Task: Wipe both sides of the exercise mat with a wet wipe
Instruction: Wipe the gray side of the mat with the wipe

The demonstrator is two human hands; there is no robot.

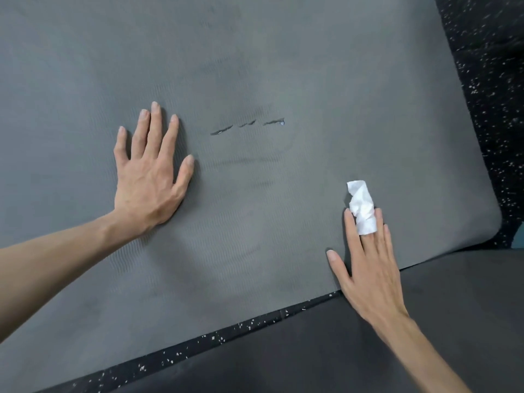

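The wet wipe, crumpled into a narrow white twist, could be dragged out from under the right hand, because it is only pressed down by straight, slightly spread fingers and not pinched. The tears in the exercise mat could be caught and widened by a stroke. The mat, grey and finely ribbed, is laid flat on the speckled floor. It is held down by the left hand, fingers spread, left of the tears.

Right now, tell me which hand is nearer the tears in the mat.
Left. The left hand lies flat on the mat just beside the tears; the right hand, pressing the wet wipe, sits farther off near the mat's edge.
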